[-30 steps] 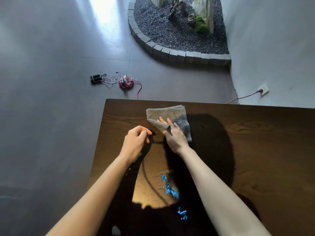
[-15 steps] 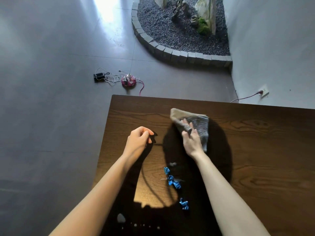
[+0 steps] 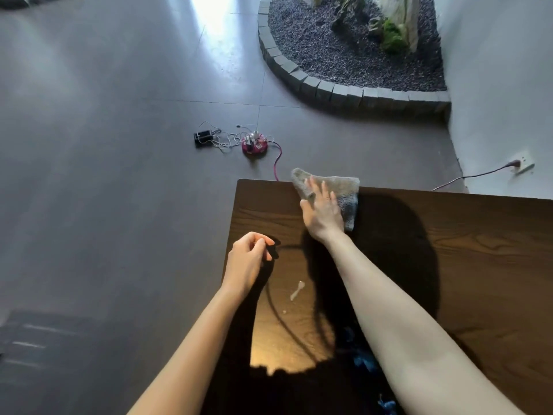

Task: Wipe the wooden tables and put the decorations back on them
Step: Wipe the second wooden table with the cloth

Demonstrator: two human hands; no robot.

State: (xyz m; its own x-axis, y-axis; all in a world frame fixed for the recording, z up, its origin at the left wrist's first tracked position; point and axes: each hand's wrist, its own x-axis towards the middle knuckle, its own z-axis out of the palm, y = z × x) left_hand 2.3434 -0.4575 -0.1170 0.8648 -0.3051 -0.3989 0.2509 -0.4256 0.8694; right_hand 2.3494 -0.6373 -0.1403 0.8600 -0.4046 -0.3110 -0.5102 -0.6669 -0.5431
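A dark wooden table (image 3: 449,250) fills the lower right. My right hand (image 3: 321,214) lies flat, fingers spread, pressing a folded grey cloth (image 3: 344,190) at the table's far edge; the cloth's corner hangs over that edge. My left hand (image 3: 247,260) hovers over the table's left side, fingers curled against the thumb, with nothing visible in it. Small blue decorations (image 3: 363,362) lie near the front in shadow, partly hidden by my right forearm. A pale wet streak (image 3: 297,290) sits between my arms.
On the grey floor beyond the table lie a pink power hub (image 3: 254,143) with white cables and a black charger (image 3: 203,136). A stone-edged gravel bed (image 3: 344,91) curves at the back. A wall socket (image 3: 522,164) feeds a cable behind the table.
My right hand has slid the cloth away from me, up to the table's far edge. The left hand has kept its curled pose in about the same place.
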